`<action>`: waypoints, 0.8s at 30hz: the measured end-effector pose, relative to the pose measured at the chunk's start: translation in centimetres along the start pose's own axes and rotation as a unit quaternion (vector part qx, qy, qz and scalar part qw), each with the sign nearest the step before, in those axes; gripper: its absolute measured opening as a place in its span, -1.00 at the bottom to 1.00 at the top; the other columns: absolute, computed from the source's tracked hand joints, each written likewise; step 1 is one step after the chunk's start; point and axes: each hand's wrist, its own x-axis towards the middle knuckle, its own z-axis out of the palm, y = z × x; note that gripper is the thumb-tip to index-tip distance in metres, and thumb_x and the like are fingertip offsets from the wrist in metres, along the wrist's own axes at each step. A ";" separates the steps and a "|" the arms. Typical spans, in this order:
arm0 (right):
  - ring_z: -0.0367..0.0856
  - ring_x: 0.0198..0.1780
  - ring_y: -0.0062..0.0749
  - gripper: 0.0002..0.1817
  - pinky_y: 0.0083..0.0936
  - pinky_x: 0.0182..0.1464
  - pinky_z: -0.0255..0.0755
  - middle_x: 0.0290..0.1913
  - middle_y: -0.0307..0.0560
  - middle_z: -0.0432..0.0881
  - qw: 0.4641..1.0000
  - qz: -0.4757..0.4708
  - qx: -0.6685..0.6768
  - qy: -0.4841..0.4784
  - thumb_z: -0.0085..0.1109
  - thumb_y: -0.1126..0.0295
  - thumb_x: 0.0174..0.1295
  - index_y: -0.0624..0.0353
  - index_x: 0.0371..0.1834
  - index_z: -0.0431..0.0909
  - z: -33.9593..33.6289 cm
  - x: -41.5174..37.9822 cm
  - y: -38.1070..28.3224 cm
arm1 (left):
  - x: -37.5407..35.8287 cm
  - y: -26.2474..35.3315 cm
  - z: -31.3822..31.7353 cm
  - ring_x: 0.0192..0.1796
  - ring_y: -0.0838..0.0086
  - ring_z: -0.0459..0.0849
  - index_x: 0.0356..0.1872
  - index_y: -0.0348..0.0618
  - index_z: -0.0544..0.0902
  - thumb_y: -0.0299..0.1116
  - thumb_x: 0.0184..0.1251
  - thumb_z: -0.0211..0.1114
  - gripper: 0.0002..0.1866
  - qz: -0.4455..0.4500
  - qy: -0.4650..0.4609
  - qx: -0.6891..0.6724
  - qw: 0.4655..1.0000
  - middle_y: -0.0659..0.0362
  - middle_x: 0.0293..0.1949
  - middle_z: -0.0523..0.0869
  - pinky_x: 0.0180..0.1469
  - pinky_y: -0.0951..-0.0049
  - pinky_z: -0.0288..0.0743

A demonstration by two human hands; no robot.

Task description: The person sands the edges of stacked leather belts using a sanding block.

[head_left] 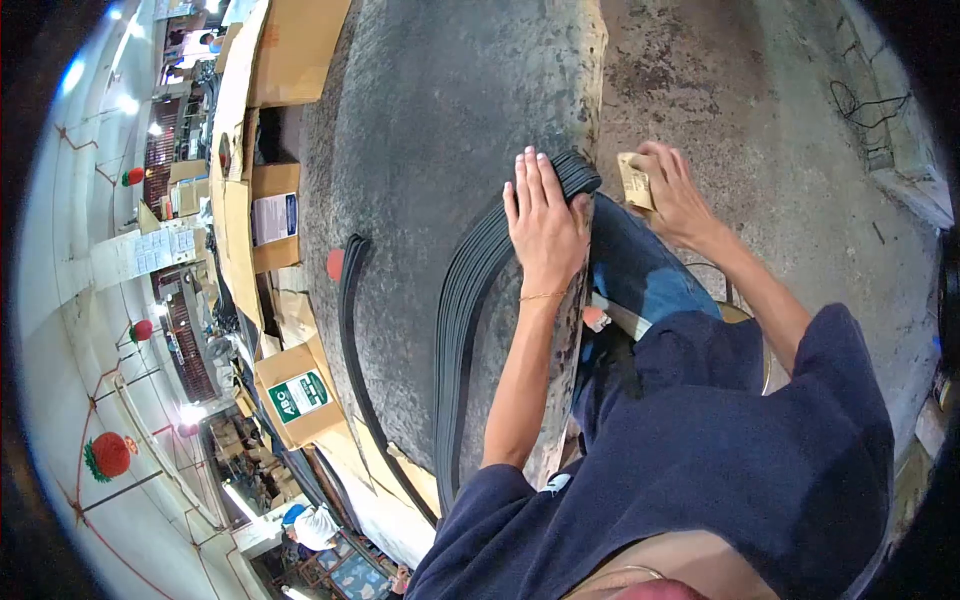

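Note:
My left hand (545, 225) lies flat, fingers stretched out, across a bundle of thin black strips (465, 290) that look like rubber. The ends of the bundle (575, 172) fan out by the worktable's edge, under and beside my fingers. Off the table's edge, my right hand (683, 200) pinches a small tan piece with printing (636, 183), perhaps folded paper or card. It is held apart from the strips.
The worn dark worktable (430, 120) has a pale, rough edge (592, 60). A thinner black strip bundle (350, 330) lies near a red round object (334, 264). Cardboard boxes (290, 395) line the far side. Another person (312, 527) is in the background. Wires (870, 110) lie on the floor.

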 end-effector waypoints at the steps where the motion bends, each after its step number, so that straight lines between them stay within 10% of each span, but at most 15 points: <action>1: 0.36 0.37 0.11 -0.29 0.00 0.46 0.26 0.38 0.17 0.35 0.998 -0.012 0.041 0.045 0.42 0.11 0.27 0.20 0.37 0.34 -1.3 1.0 -1.1 | -0.3 0.0 0.1 0.66 -0.02 0.16 0.56 -0.44 0.21 -0.15 0.51 0.16 -0.24 -0.001 -0.001 0.009 1.000 -0.18 0.59 0.26 0.63 -0.04 0.00; 8: 0.39 0.37 0.11 -0.17 -0.02 0.38 0.35 0.39 0.20 0.33 0.978 -0.090 0.157 0.102 0.36 0.01 0.30 0.14 0.50 0.17 2.1 2.6 -3.3 | -0.4 0.2 -0.4 0.65 0.01 0.19 0.55 -0.42 0.23 -0.17 0.48 0.18 -0.25 0.002 -0.008 -0.001 1.000 -0.15 0.59 0.28 0.62 -0.05 0.02; 15: 0.47 0.34 0.12 -0.36 -0.08 0.36 0.46 0.37 0.15 0.40 0.995 0.016 0.089 0.031 0.47 0.25 0.22 0.09 0.36 0.46 0.7 -1.5 -0.3 | -0.3 0.2 -0.2 0.63 0.00 0.22 0.54 -0.43 0.25 -0.15 0.50 0.18 -0.27 -0.003 0.008 -0.009 1.000 -0.17 0.58 0.30 0.61 -0.05 0.03; 17: 0.53 0.27 0.05 -0.49 -0.14 0.25 0.54 0.31 0.13 0.48 0.975 -0.045 0.165 0.140 0.46 0.32 0.21 -0.01 0.27 0.62 -2.2 1.9 -3.7 | -0.9 0.4 -0.2 0.63 -0.01 0.22 0.54 -0.42 0.26 -0.16 0.50 0.19 -0.27 -0.009 -0.006 -0.010 1.000 -0.18 0.58 0.30 0.61 -0.06 0.02; 24: 0.52 0.22 0.04 -0.60 -0.17 0.23 0.54 0.23 0.01 0.55 0.984 -0.105 0.121 0.083 0.40 0.49 0.22 -0.06 0.14 0.74 -1.2 1.3 -2.5 | 0.0 0.8 -0.4 0.65 0.07 0.20 0.53 -0.34 0.31 -0.09 0.62 -0.03 -0.36 -0.044 0.003 -0.020 0.999 -0.06 0.58 0.32 0.62 -0.14 -0.06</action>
